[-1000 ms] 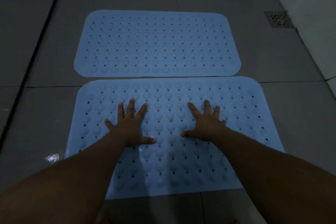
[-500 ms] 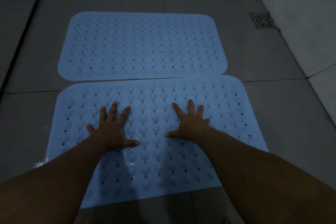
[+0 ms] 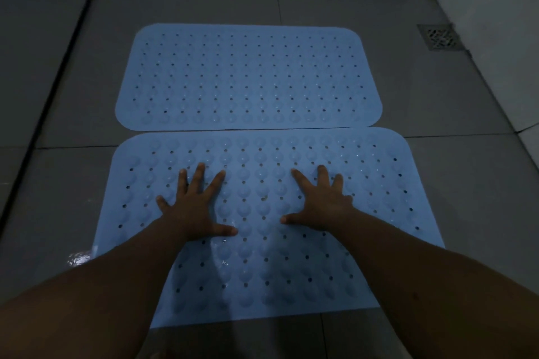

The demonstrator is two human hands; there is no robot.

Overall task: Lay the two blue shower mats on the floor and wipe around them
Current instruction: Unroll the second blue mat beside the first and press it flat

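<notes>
Two blue shower mats with holes and round bumps lie flat on the grey tiled floor, long edges side by side. The far mat (image 3: 248,76) is untouched. The near mat (image 3: 364,183) lies in front of me, its far right corner just touching the far mat. My left hand (image 3: 195,207) rests palm down on the near mat, fingers spread. My right hand (image 3: 323,204) rests palm down to its right, fingers spread too. Neither hand holds anything. My forearms hide the near mat's two front corners.
A square metal floor drain (image 3: 439,36) sits at the far right by the white tiled wall (image 3: 495,23). A dark groove (image 3: 58,79) runs along the floor on the left. A wet glint (image 3: 77,259) shows on the tile by my left forearm.
The view swung from side to side, so the mats shifted in the picture. Both hands stay flat on the near mat in about the same spots.
</notes>
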